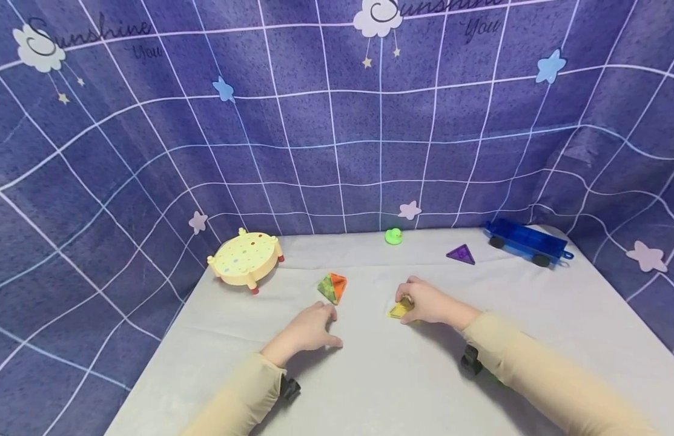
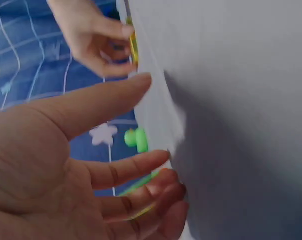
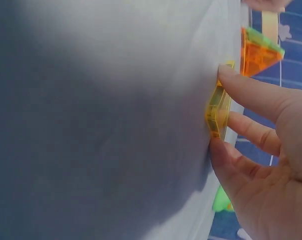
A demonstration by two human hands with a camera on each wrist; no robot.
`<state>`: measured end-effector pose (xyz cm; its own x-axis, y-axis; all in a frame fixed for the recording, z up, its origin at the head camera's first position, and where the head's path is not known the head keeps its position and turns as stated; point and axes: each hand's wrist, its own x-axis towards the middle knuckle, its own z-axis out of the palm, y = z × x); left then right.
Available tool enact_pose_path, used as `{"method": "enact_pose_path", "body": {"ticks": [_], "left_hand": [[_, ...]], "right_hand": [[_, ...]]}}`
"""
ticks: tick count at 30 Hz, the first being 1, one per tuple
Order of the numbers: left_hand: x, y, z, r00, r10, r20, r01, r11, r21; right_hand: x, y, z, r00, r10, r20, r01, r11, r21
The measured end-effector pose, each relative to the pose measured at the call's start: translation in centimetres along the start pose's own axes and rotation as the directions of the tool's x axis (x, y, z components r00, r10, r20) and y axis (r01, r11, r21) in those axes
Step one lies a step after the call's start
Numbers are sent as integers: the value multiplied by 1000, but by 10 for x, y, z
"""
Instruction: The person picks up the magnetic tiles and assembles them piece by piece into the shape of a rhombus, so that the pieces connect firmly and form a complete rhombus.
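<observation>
Tile piece (image 1: 398, 311), translucent yellow, is pinched by right hand (image 1: 426, 303) — left hand (image 1: 308, 330), loosely spread and empty, is near orange-and-green pyramid (image 1: 338, 286)

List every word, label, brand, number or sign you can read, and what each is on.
"Sunshine": blue-purple grid-patterned cloth backdrop, beside the left white printed cloud.
"You": same cloth, just below that "Sunshine".
"Sunshine": same cloth, beside the upper-middle white printed cloud, clipped by the top edge.
"You": same cloth, below it.
Coloured marks on the round pale-yellow plastic toy: too small to read.
Elsewhere: nothing readable.
</observation>
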<state>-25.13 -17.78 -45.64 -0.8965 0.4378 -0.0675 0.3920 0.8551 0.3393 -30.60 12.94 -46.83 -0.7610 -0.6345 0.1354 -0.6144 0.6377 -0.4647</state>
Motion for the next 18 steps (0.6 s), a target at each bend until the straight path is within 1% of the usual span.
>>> {"method": "enact_pose_path", "body": {"ticks": [3,6,8,11,15,18], "left_hand": [[11,10,5,998,59,7,-59,998,-2],[23,17,10,996,87,4,-87,996,-1],[31,21,14,994,106,-4,-106,994,-1],[43,26,18,991,132,-18,-132,991,17],[56,32,20,991,134,-19,-133,990,53],[63,37,19,992,126,-8,-126,991,51]], "right_hand": [[3,-5,5,999,-41,7,41,999,-2],[7,-8,9,997,-80,11,80,997,1],[8,-10,10,996,-82,15,82,997,7],[8,-9,11,998,-65,27,64,998,14],[2,-2,3,998,-40,50,40,999,5],[-4,7,-9,997,-29,77,28,999,15]]}}
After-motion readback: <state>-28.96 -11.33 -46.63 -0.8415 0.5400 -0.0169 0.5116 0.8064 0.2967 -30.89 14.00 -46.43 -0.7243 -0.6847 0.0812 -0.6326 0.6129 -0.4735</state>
